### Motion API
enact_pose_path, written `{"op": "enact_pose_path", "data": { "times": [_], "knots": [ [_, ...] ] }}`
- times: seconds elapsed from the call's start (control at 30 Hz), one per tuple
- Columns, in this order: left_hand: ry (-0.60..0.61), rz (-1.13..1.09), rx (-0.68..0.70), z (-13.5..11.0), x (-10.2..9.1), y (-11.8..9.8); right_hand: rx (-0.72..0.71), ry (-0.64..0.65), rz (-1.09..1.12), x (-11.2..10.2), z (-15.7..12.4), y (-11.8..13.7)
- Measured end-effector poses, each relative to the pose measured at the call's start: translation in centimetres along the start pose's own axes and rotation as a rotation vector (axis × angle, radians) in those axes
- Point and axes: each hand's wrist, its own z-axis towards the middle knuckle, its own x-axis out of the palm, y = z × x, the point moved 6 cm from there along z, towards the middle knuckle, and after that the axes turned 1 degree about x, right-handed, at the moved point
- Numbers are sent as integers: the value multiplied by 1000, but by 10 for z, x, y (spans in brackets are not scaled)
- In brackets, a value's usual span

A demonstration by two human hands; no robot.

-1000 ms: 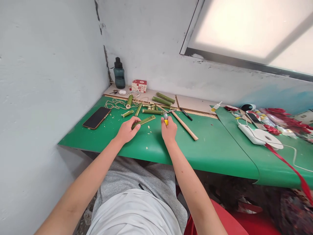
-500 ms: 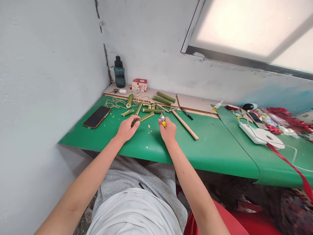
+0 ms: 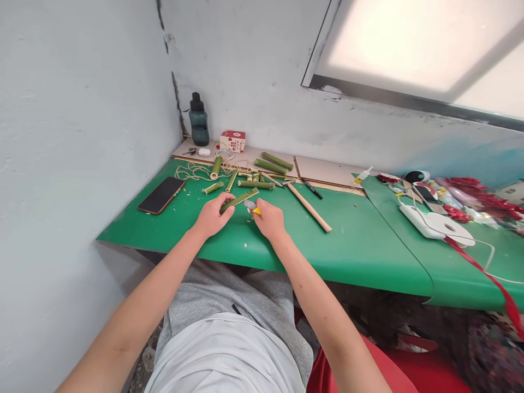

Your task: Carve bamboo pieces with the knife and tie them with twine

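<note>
My left hand (image 3: 212, 216) grips the near end of a split green bamboo stick (image 3: 241, 198) that rests slanted on the green table (image 3: 352, 240). My right hand (image 3: 268, 219) is closed on a small yellow-handled knife (image 3: 251, 206), whose blade points left and lies close beside the bamboo stick. The two hands are almost touching. Pale shavings lie scattered on the table around them.
More green bamboo pieces (image 3: 256, 184) and string (image 3: 192, 173) lie behind the hands. A phone (image 3: 161, 195) is at the left, a wooden stick (image 3: 309, 207) and a pen (image 3: 312, 189) at the right. A dark bottle (image 3: 198, 120) and small box (image 3: 232, 141) stand by the wall. Farther right are a white device (image 3: 436, 224) and red ribbon (image 3: 487, 278).
My right hand has moved left with the knife, from beside the wooden stick to right next to the bamboo stick. My left hand has kept its hold on the bamboo.
</note>
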Motion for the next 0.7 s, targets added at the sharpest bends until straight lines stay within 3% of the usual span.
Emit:
{"op": "enact_pose_path", "data": {
  "times": [0.13,0.2,0.47,0.7],
  "knots": [
    [2,5,-18,0,0,1,262,-207,12,-22,3,-32],
    [8,10,-22,0,0,0,323,-271,38,-29,1,-42],
    [-50,40,-31,2,-3,-2,308,-328,170,-32,-4,-45],
    [-299,32,-39,1,-23,2,327,-361,227,-35,-7,-52]
  ]
}}
